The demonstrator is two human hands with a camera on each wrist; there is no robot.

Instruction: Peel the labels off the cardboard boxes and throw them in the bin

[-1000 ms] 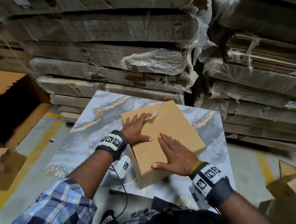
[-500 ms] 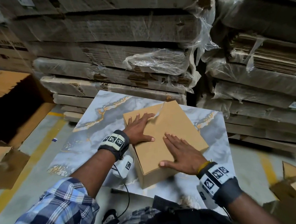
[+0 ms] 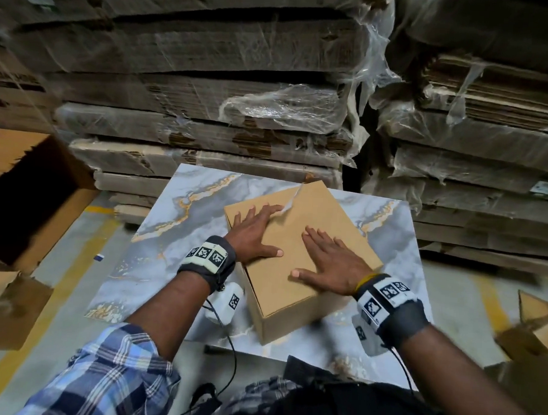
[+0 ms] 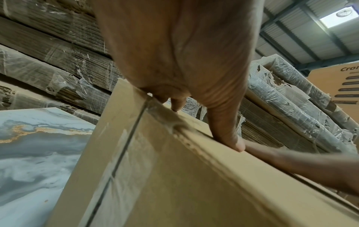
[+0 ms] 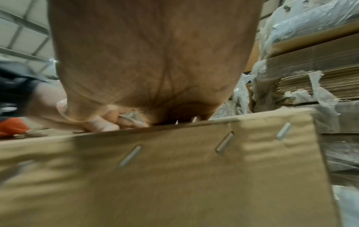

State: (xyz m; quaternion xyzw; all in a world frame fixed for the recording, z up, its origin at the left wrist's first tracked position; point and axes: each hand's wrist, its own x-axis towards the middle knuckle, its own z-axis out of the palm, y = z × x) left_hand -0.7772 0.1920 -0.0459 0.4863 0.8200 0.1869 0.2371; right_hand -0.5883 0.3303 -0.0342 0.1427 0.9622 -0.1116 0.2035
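Note:
A plain brown cardboard box (image 3: pixel 317 206) stands on a marble-patterned table (image 3: pixel 176 234). My left hand (image 3: pixel 254 230) lies flat on the left part of its top, fingers straight, thumb out to the right. My right hand (image 3: pixel 330 261) lies flat on the top's near right part, fingers spread. A strip of clear tape (image 3: pixel 290 202) runs along the top seam by my left fingertips. In the left wrist view the box side (image 4: pixel 174 176) fills the frame under my left hand (image 4: pixel 184 69). The right wrist view shows the stapled box side (image 5: pixel 174 169). No label shows on the box.
Wrapped stacks of flat cardboard (image 3: pixel 208 108) rise right behind the table. A big open carton (image 3: pixel 29 194) stands on the floor at left. More loose cartons (image 3: pixel 539 332) lie at right. Yellow lines mark the grey floor (image 3: pixel 72 276).
Both hands stay flat on the box top. The box and hands have shifted very slightly to the right on the table.

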